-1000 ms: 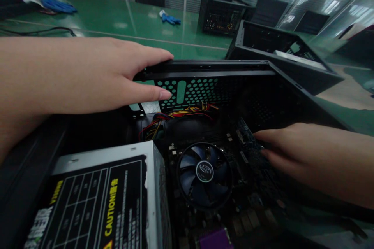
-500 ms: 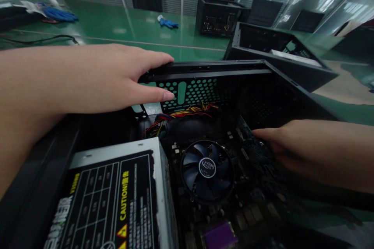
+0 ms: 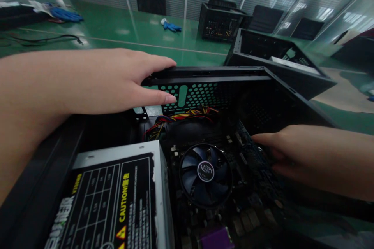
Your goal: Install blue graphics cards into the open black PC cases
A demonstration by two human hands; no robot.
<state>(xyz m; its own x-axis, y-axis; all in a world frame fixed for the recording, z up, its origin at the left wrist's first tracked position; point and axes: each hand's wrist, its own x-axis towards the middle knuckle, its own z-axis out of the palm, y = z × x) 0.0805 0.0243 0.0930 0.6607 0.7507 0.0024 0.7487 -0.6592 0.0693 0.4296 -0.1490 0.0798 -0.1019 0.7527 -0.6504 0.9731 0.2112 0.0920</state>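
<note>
The computer case [image 3: 292, 97] lay open on its side on the green table [image 3: 117, 27], just in front of the person, and the blue card [image 3: 253, 155] stood on edge inside it, on the right of the circuit board [image 3: 242, 210]. The right hand [image 3: 304, 155] reached in from the right with its fingers nearly straight and close together, the tips at the card; from where I stood I could not tell whether they pinched it or only touched it. Just left of the card sat a round black fan [image 3: 206, 173] with blue blades, and beyond that a bundle of red and yellow wires [image 3: 181, 116] ran along the far wall. A boxy power supply [image 3: 117, 198] with a yellow caution label filled the near left corner of the case, and a small purple part [image 3: 216, 239] showed at the near edge of the board. The left hand [image 3: 96, 81] was spread wide and flat over the far left rim, fingers on top of the edge and the thumb against the perforated wall below it. Farther back on the table stood a second open case [image 3: 271, 58] and a third case [image 3: 222, 21], well apart from a blue glove [image 3: 172, 26].
</note>
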